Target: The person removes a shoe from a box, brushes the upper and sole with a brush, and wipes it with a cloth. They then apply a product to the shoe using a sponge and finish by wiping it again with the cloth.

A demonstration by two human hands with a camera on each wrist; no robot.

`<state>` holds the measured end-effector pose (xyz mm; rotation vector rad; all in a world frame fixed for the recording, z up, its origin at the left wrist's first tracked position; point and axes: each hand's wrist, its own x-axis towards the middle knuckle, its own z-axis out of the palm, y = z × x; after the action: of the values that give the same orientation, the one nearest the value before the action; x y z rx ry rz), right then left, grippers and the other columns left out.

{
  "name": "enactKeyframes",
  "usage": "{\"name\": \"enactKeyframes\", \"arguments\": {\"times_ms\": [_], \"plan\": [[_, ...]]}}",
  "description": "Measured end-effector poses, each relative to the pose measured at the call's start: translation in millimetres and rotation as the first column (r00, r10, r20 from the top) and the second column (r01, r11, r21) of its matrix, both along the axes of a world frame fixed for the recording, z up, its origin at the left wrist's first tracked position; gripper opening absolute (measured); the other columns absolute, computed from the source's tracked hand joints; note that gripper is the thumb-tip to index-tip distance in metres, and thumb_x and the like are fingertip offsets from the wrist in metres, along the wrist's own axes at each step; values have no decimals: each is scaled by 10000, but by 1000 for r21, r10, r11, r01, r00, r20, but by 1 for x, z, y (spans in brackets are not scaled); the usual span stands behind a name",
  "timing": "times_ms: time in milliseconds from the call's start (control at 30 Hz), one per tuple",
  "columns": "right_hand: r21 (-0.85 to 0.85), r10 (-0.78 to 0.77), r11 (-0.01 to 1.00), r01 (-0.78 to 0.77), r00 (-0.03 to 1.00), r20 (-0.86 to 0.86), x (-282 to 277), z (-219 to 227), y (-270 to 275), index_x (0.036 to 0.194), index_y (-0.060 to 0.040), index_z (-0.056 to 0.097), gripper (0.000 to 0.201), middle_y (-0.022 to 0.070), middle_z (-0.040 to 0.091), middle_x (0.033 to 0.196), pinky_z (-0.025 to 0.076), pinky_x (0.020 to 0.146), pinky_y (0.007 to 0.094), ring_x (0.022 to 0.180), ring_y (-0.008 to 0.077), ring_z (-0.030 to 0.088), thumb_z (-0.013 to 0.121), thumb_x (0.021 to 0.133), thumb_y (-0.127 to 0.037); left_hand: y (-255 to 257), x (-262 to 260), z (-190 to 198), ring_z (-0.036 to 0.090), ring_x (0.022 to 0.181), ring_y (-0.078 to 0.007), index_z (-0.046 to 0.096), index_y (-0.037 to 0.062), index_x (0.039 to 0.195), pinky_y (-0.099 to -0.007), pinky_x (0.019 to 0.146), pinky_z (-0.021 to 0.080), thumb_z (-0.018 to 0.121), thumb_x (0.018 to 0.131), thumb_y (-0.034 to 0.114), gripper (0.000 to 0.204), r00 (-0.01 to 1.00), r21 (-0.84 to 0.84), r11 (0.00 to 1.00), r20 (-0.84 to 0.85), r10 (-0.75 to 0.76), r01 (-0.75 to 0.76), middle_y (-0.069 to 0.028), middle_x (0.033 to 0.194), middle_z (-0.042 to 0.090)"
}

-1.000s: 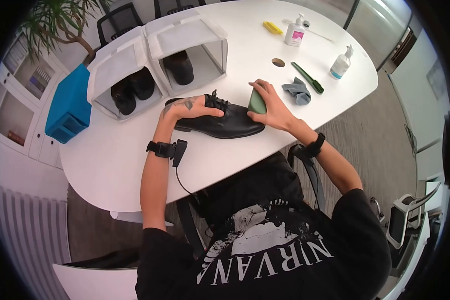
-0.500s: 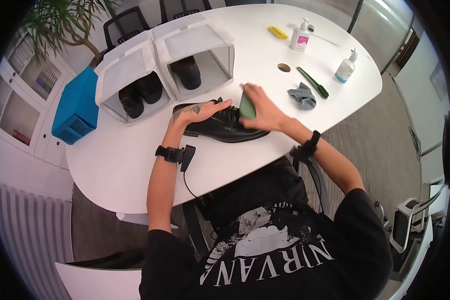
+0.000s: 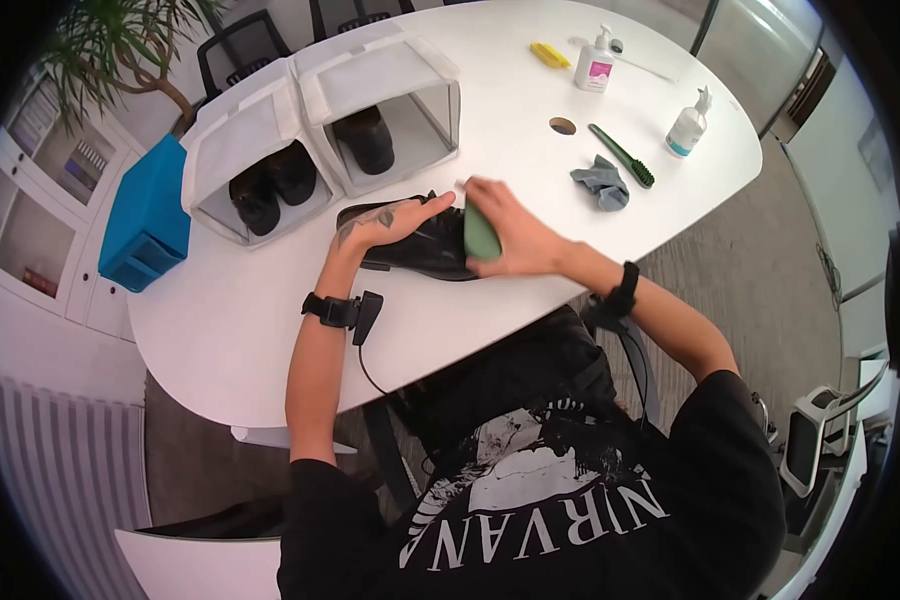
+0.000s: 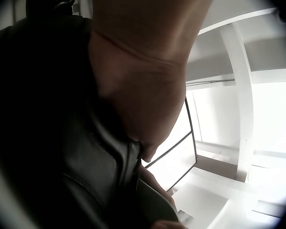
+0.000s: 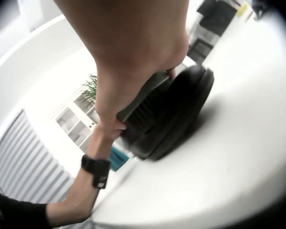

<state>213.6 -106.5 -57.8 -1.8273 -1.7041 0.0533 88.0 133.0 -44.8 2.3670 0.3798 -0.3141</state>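
A black lace-up shoe (image 3: 425,252) lies sideways on the white table, toe to the right. The left hand (image 3: 395,222) grips it at the heel and opening, thumb stretched along the upper side. The right hand (image 3: 520,232) pinches a green-backed brush (image 3: 481,236) between thumb and fingers, against the front part of the shoe. In the right wrist view, the dark bristles of the brush (image 5: 144,109) meet the shoe (image 5: 178,112). The left wrist view shows the dark leather (image 4: 93,164) close up under the left hand (image 4: 138,90).
Two white boxes (image 3: 370,62) with dark shoes inside stand behind, a blue box (image 3: 148,215) at the left. On the right lie a grey cloth (image 3: 602,184), a green long-handled brush (image 3: 622,156) and a yellow item (image 3: 549,55), near two pump bottles (image 3: 594,70) (image 3: 687,130).
The right hand has moved the brush leftward along the shoe, from the toe toward the laces. The left hand's thumb has shifted up from the shoe's side. The head view has shifted slightly.
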Motion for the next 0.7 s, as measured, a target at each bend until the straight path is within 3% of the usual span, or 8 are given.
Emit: {"name": "enactKeyframes", "arguments": {"times_ms": [67,133,200,367,467,567,633,700], "plan": [[25,-170,985,170,985,-22,15,0,15,1545,128,358,1090,318,393,1537,385,1235,503,1427,475,409,881,727,-368,3,4,-8,617,1233,-258,620,-95,1427,-341,1146,417,380,1039,817,1020,1000,-109,994,19,1,1,-187,1355,689],[24,-12,1000,12,1000,-2,-9,-7,10,1555,119,354,1089,319,402,1533,386,1234,501,1426,477,409,876,733,-368,10,5,-6,591,1331,-238,611,-89,1445,-324,1173,393,385,1083,747,938,996,-225,972,-41,-75,64,-192,1450,656],[20,122,992,-122,992,15,-28,1,-5,1566,108,349,1081,318,417,1521,388,1232,499,1416,481,414,868,743,-363,-6,-6,4,588,1283,-201,622,-92,1420,-308,1155,403,398,1094,724,906,997,-196,981,74,-2,16,-154,1409,668],[65,-157,985,158,987,-26,1,-3,8,1552,118,374,1051,328,402,1533,398,1223,483,1416,485,414,862,734,-327,2,3,2,567,1298,-216,607,-97,1431,-324,1175,384,397,1083,741,932,999,-138,990,-29,-19,15,-168,1420,650],[2,88,996,-88,995,48,-41,7,-6,1577,80,362,1048,315,372,1559,385,1248,466,1465,472,383,870,742,-299,-6,-8,13,566,1207,-201,628,-116,1355,-311,1127,406,409,1080,744,929,1000,-157,987,9,-30,31,-140,1315,665],[40,-26,999,26,1000,7,-12,-1,-9,1571,80,366,1039,313,371,1560,392,1237,477,1448,471,392,867,740,-291,0,-5,3,573,1168,-208,654,-90,1319,-306,1098,420,415,1078,746,902,999,-116,993,37,-11,15,-127,1268,672],[38,-233,971,237,969,-83,3,3,-2,1557,85,375,1033,309,374,1558,394,1218,503,1397,475,420,865,724,-281,-3,-3,2,574,1169,-230,659,-77,1323,-319,1109,415,415,1081,736,882,999,-126,991,8,46,-44,-138,1260,673],[26,-42,999,41,998,47,-16,-5,-9,1570,68,376,1047,303,376,1554,390,1227,507,1423,479,408,866,717,-291,1,-4,-3,557,1115,-221,660,-96,1244,-309,1068,426,418,1079,739,885,999,-102,995,28,21,-18,-132,1190,660]]}}
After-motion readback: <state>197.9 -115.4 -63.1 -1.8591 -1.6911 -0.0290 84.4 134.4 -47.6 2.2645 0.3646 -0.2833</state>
